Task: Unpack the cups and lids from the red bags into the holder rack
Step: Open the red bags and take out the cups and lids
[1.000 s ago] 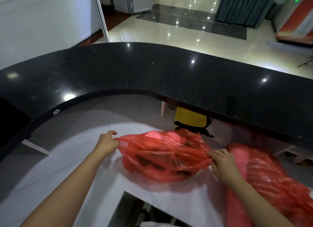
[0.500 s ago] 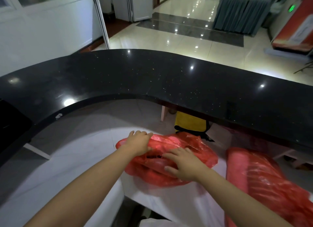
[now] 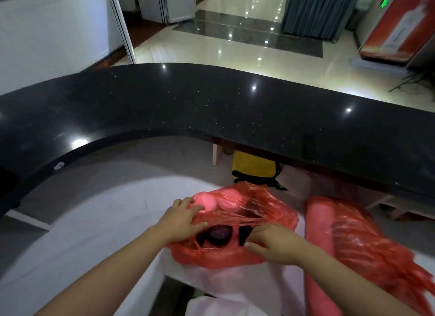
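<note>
Red bag (image 3: 235, 224) lying on white lower counter (image 3: 94, 221), near its front edge, mouth pulled toward the person. Left hand (image 3: 181, 221) curled over the bag's left lip, fingers hooked into the plastic. Right hand (image 3: 273, 242) pinching the right lip, drawing the film taut between the two. Round pale lids (image 3: 219, 201) showing through the top of the bag; dark rounded shapes (image 3: 217, 233) inside the mouth, possibly cups or dark lids, too murky to tell. Second red bag (image 3: 348, 245) just to the right, holding a long stacked column, untouched. Black curved countertop (image 3: 235, 108) above and behind; yellow bag (image 3: 254, 165) tucked under it. No holder rack in view.

Risks, as a judgement: thin film stretched this hard likely to tear, spilling contents over the nearby counter edge onto the floor. Loose stacks inside apt to topple and roll once the mouth gives way. Bag itself sitting close to the front edge, liable to slide off if tugged further toward the body.

Against half a second ago: mouth now spread open and the dark contents exposed, where both hands only lay on top of the closed bag. Against a second ago: hands drawn in from the bag's two far ends to its near side.
</note>
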A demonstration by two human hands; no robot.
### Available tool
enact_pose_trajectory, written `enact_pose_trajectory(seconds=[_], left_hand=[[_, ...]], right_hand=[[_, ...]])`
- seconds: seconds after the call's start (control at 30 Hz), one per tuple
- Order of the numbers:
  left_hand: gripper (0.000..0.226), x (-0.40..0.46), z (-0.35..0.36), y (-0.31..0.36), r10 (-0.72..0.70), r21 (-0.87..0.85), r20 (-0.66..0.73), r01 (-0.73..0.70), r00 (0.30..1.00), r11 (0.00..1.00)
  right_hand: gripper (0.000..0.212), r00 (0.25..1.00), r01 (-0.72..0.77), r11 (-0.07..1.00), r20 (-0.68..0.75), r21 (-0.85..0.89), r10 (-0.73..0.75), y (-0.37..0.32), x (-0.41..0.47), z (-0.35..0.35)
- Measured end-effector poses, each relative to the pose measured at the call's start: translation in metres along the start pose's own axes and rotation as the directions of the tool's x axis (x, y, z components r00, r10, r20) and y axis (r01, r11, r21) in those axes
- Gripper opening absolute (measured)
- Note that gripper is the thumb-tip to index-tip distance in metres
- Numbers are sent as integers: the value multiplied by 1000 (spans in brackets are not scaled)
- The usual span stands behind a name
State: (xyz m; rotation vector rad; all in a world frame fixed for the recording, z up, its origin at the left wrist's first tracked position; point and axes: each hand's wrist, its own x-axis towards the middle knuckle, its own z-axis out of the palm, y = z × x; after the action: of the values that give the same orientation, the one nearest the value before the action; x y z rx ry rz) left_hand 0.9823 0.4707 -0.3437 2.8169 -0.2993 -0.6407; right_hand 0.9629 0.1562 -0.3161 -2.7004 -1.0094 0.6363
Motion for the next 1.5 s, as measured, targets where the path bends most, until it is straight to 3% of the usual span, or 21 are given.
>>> enact_pose_trajectory(seconds=[0.17,0.3,0.43,0.5,0.57,0.67,0.73,0.83,0.97,1.07,1.2,1.5], left_hand=[[77,14,6,0,37,-18,-13,-37,999,999],[46,26,8,-2,77,64,3,-77,997,995],[19,35,-5,2,8,-246,-130,-40,992,968],[12,40,-18,3,-112,-382,-197,29,974,924],[11,46,-28,1,-214,-435,-235,94,948,895],[15,55,-41,-5,-273,-323,-276,179,922,929],[18,59,-48,-10,-271,-222,-312,207,911,953],[13,62,-53,-13,-238,-90,-391,221,889,971],[66,71,-50,-22,-119,251,-397,232,910,940],[71,76,-44,-33,-89,386,-337,224,937,895],[61,80,-31,-47,-146,435,-262,251,954,865],[53,108,-6,-58,-251,375,-64,256,966,891]], right_hand=[[41,985,54,998,-168,29,-49,-4,17,0],[36,953,36,999,-301,-8,-37,-9,33,-5],[28,889,121,992,-440,-43,-128,-23,50,-18],[27,892,218,976,-399,-25,-210,-34,59,-22],[33,935,248,966,-244,-68,-257,-42,71,-17],[43,986,62,977,-139,-203,-91,-36,89,-11],[48,972,-67,977,-236,-201,19,-24,97,-19],[53,920,-140,960,-391,-243,35,-4,102,-31],[58,918,-134,942,-396,-308,1,18,107,-33],[60,947,-173,949,-310,-262,87,31,107,-24],[62,967,-213,961,-180,-176,182,51,111,-6],[51,952,-285,958,-116,3,284,78,130,11]])
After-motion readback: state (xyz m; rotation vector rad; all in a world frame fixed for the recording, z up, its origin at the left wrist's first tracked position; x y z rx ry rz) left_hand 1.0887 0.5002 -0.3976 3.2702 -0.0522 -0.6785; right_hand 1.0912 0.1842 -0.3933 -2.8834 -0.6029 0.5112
